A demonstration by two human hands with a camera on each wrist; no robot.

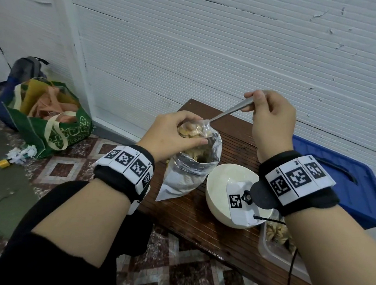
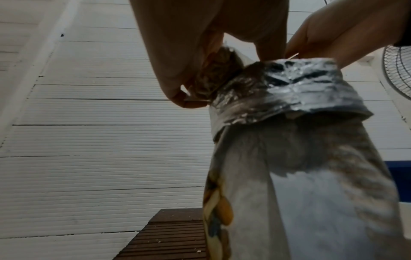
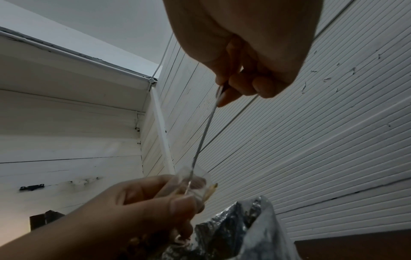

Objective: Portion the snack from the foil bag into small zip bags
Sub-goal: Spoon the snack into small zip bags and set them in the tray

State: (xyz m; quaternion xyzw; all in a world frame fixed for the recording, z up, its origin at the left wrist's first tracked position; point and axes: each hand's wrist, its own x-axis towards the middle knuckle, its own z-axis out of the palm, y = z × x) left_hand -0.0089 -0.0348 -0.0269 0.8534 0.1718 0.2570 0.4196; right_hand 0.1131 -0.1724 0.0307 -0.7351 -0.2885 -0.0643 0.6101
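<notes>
Filling in progress: left hand [image 1: 172, 133] pinches a nearly full zip bag [image 1: 193, 130] over the foil bag [image 1: 188, 174] (snack remains inside), right hand [image 1: 270, 117] grips the spoon [image 1: 230, 111].

White lettering on the green tote bag [image 1: 47, 127] is too distorted to read; wristbands [image 1: 297, 179] carry only coded squares

The silver foil bag [image 1: 187, 176] stood open on my table, the small clear zip bag [image 1: 195, 129], snack-filled, just above its mouth.
</notes>
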